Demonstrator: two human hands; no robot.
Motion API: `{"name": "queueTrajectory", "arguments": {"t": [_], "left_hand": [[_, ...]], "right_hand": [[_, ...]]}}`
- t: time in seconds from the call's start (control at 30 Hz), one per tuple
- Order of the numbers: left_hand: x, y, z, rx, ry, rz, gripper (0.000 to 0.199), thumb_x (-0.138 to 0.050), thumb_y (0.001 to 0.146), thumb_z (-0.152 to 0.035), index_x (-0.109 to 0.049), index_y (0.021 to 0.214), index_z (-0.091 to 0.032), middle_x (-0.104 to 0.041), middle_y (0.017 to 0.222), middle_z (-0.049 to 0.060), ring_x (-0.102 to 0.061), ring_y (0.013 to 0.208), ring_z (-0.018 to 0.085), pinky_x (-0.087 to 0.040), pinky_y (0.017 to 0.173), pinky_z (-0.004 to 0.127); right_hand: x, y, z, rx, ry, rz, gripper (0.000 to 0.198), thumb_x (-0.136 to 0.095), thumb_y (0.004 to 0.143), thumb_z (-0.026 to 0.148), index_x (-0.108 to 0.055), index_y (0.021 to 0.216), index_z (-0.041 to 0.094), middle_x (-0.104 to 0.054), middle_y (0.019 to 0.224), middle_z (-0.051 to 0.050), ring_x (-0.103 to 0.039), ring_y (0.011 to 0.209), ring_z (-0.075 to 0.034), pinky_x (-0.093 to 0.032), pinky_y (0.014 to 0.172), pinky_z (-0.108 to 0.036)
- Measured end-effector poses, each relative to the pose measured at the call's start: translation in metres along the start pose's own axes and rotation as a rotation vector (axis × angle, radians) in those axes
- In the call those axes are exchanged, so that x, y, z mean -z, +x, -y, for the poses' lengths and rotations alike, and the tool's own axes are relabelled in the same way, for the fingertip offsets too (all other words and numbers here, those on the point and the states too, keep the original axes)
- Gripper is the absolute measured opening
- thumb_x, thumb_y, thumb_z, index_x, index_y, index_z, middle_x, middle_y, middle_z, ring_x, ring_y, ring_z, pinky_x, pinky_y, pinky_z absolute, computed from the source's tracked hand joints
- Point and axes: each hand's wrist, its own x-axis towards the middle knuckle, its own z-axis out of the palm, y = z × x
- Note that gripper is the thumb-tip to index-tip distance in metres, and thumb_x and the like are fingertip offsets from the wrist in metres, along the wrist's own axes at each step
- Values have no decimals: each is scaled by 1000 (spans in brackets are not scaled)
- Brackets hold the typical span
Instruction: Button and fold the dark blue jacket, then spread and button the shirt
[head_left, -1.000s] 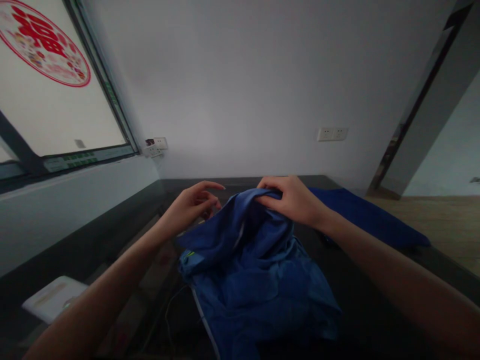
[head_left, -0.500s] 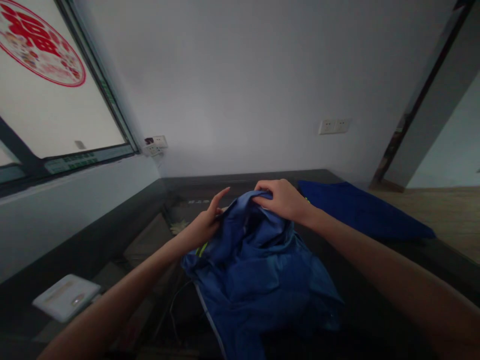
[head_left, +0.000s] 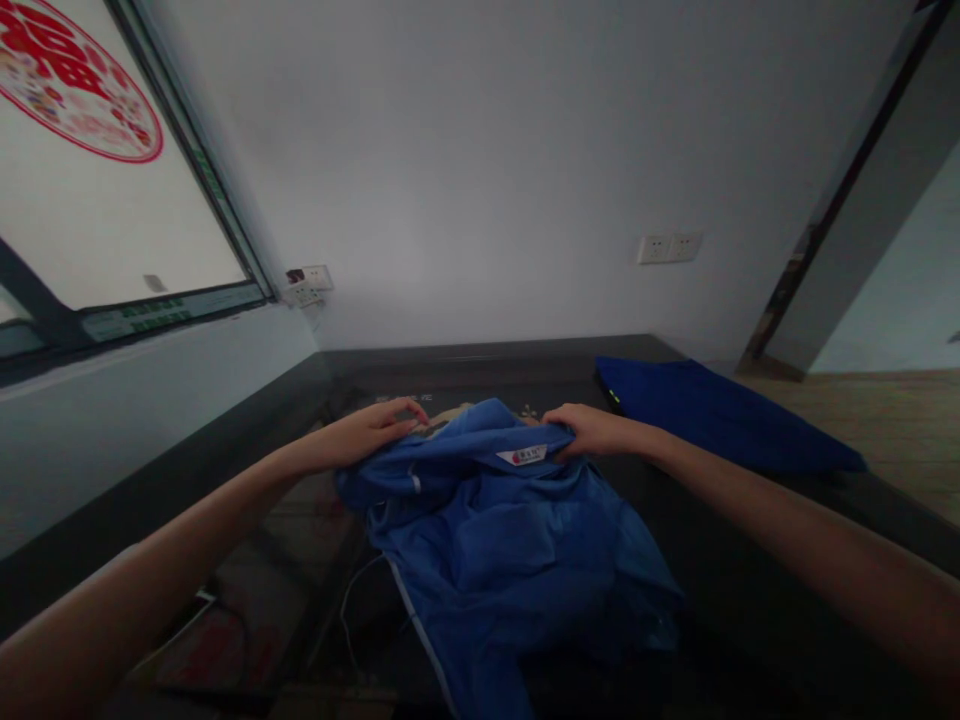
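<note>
A crumpled blue jacket (head_left: 525,540) with a pale piped edge lies in front of me on the dark table. Its collar area is spread upward, and a white label (head_left: 523,456) shows on the inside. My left hand (head_left: 375,428) is closed on the fabric at the upper left, its fingertips curled over the edge. On the other side, beside the label, my right hand (head_left: 596,430) pinches the collar edge between thumb and fingers. The jacket's lower part hangs toward me into shadow.
A folded dark-blue cloth (head_left: 727,420) lies on the right of the dark glossy table (head_left: 480,352). A thin white cord (head_left: 345,610) runs left of the jacket. Wall sockets (head_left: 669,248) and a window (head_left: 112,220) are behind.
My hands have moved apart, left hand leftward and right hand slightly right and down. The collar is stretched wider and the white label has come into sight.
</note>
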Motion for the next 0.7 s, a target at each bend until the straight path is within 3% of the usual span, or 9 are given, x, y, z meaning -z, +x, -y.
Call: {"name": "queueTrajectory", "arguments": {"t": [0.07, 0.17, 0.3, 0.43, 0.6, 0.7], "left_hand": [[1, -3, 1, 17, 3, 116, 37, -54, 79, -51, -63, 97, -20, -64, 76, 1, -56, 65, 15, -42, 55, 19], [1, -7, 0, 52, 3, 198, 40, -59, 75, -52, -62, 101, -21, -63, 68, -1, -55, 57, 14, -40, 49, 19], [5, -4, 1, -2, 31, 101, 34, -59, 76, -51, -66, 85, -19, -62, 71, 0, -55, 62, 14, -42, 55, 19], [15, 1, 7, -28, -57, 29, 39, -55, 79, -52, -61, 66, -16, -57, 67, 1, -52, 66, 14, -44, 64, 22], [20, -5, 13, 115, -347, -1, 37, -56, 80, -51, -59, 77, -15, -56, 70, 2, -52, 64, 14, -45, 60, 24], [18, -8, 16, 145, -391, -39, 37, -60, 78, -46, -58, 101, -17, -59, 79, 3, -55, 67, 14, -46, 60, 24]], "right_hand": [[10, -4, -3, 15, -36, -20, 25, -71, 66, 33, -65, 84, 16, -62, 85, -5, -56, 85, -22, -40, 74, -29], [28, -13, -7, 36, -46, -66, 28, -70, 65, 40, -64, 76, 15, -59, 82, -5, -53, 85, -22, -40, 74, -31], [46, -31, -8, 84, 30, -60, 50, -71, 64, 48, -63, 100, 14, -57, 102, -10, -49, 103, -26, -39, 89, -39], [54, -48, -4, 99, 98, -43, 63, -71, 66, 45, -55, 120, 16, -48, 126, -12, -42, 119, -27, -32, 101, -41], [43, -57, 5, 117, 118, -43, 41, -60, 78, 32, -56, 116, 16, -55, 114, -11, -51, 106, -24, -40, 93, -39], [27, -55, 5, 91, 81, -20, 36, -59, 79, 29, -58, 112, 15, -58, 104, -11, -54, 97, -23, -42, 86, -37]]}}
